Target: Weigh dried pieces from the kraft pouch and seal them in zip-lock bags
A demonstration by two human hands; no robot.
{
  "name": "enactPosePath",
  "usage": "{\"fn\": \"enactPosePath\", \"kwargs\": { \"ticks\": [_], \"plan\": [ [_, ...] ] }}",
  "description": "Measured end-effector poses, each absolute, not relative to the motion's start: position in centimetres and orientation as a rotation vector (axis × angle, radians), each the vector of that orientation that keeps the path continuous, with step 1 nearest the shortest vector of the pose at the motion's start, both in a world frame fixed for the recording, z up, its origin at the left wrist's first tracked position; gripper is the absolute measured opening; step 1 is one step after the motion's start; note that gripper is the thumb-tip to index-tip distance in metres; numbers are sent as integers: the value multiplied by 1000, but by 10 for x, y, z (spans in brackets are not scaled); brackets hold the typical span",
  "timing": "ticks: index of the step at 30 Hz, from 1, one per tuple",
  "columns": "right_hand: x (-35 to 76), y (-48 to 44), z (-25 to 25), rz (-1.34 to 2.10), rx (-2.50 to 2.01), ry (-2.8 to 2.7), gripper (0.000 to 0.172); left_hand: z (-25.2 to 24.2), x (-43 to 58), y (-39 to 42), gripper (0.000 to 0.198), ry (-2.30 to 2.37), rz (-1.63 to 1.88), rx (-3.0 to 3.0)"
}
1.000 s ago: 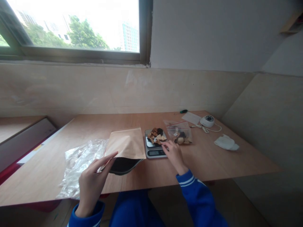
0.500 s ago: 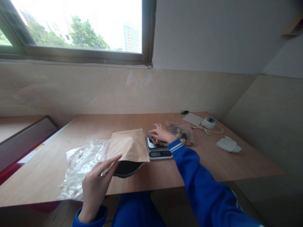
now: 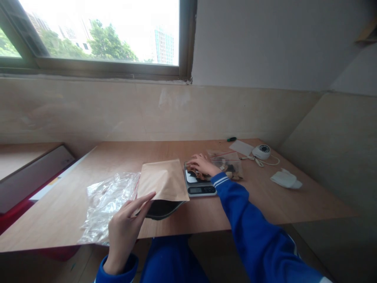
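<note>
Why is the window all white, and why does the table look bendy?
Head view: daylight overexposes the window, washing the sky white; the wide lens bends the table edges and stretches the corners; the crinkled plastic bag beside the left hand shows small glints; the right hand over the scale looks slightly soft.

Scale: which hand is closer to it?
Right. The right hand is over the scale; the left hand is off to its left, at the bag.
</note>
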State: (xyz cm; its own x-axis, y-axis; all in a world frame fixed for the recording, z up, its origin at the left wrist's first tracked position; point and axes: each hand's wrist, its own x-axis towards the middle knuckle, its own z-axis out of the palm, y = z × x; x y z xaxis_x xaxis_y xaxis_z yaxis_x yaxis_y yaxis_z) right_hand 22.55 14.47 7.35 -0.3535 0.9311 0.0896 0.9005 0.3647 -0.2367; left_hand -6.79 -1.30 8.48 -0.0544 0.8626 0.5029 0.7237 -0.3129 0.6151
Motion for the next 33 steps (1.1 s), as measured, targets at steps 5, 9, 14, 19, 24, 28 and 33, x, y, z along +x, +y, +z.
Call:
{"fn": "enactPosePath", "kwargs": {
  "ticks": [5, 9, 14, 19, 24, 28, 33],
  "plan": [
    [230, 139, 72, 254, -1629, -2450, 25, 84, -67, -12, 29, 1727, 1308, 2043],
    [231, 137, 71, 193, -1647, -2457, 24, 84, -66, -11, 29, 1721, 1329, 2057],
    [228, 141, 65, 119, -1561, -2442, 18, 83, -66, -11, 28, 1716, 1322, 2057],
    [225, 146, 59, 76, -1490, -2430, 15, 84, -67, -11, 28, 1716, 1325, 2066],
    [227, 140, 66, 125, -1485, -2323, 16, 84, -68, -12, 29, 1716, 1314, 2070],
    [226, 125, 75, 161, -1454, -2269, 19, 83, -68, -12, 29, 1724, 1303, 2064],
    [219, 109, 77, 101, -1549, -2345, 28, 83, -66, -11, 29, 1723, 1315, 2052]
  ]
}}
